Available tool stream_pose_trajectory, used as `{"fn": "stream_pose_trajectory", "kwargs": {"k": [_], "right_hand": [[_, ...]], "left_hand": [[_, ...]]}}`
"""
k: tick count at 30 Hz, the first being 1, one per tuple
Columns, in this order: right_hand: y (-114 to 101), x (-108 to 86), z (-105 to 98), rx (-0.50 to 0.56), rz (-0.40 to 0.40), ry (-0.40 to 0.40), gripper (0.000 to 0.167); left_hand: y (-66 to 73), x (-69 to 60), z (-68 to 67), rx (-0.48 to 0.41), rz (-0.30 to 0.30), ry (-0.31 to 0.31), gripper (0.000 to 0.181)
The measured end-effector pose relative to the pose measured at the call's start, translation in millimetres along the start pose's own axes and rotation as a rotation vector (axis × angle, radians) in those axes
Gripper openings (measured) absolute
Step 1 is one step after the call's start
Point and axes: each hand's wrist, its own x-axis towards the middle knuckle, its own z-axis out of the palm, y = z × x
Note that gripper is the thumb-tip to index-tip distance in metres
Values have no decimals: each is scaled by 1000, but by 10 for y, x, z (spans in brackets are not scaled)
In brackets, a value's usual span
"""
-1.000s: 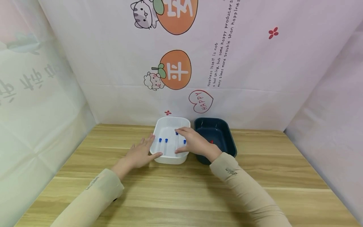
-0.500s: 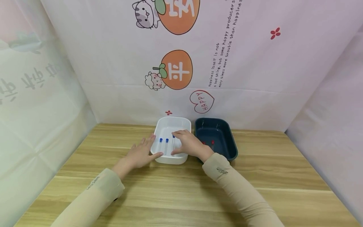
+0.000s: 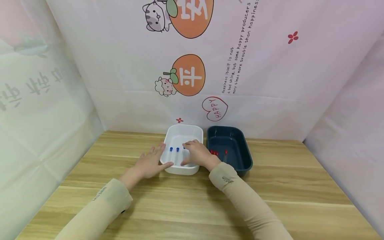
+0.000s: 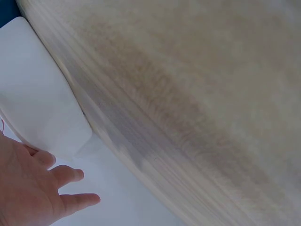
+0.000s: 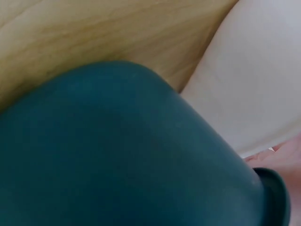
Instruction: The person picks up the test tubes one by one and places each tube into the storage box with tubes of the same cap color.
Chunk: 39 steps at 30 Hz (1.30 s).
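Observation:
In the head view, a white tray (image 3: 177,170) stands at the table's far side. My left hand (image 3: 146,165) rests against its left side, fingers extended and thumb on the near rim; the left wrist view shows these fingers spread. Inside lie two clear test tubes with blue caps (image 3: 171,149), side by side. My right hand (image 3: 196,154) reaches into the tray and pinches a third blue-capped test tube (image 3: 184,148) lengthwise, fingers near its cap and thumb near its lower end. The hand covers most of the tray's right part. In the right wrist view the fingers are largely hidden.
A dark blue tray (image 3: 246,146) stands close on the right, with several red-capped tubes (image 3: 226,152) in it. My right forearm passes over its near left corner. A printed white cloth (image 3: 135,110) hangs behind the wooden table (image 3: 168,203).
My right hand has moved left with the blue-capped test tube, alongside the other two. It now covers another blue cap seen earlier. More red caps show in the dark tray. My left hand stays put.

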Motion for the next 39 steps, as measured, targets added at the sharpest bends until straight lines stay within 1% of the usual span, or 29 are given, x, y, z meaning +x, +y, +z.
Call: {"fn": "stream_pose_trajectory", "kwargs": {"k": [2, 7, 14, 19, 25, 30, 35, 39], "right_hand": [[4, 18, 19, -11, 8, -8, 83], [-9, 66, 25, -49, 21, -42, 81], [-47, 135, 3, -89, 17, -90, 78], [-47, 179, 53, -133, 24, -111, 78], [-40, 187, 105, -195, 19, -128, 77], [-36, 185, 97, -197, 33, -137, 76], [-50, 180, 67, -164, 64, -158, 72], [-71, 181, 54, -155, 64, -161, 70]], "left_hand": [[0, -5, -1, -4, 4, 2, 93], [-12, -9, -4, -2, -7, 2, 94], [-18, -16, 2, -5, -8, 6, 94], [-8, -23, -4, -9, 5, 9, 93], [-3, -21, 5, -1, 10, 8, 92], [5, -14, 8, -4, 13, 9, 93], [7, -15, 10, -4, 12, 11, 93], [0, -20, 9, -5, 8, 12, 93]]}}
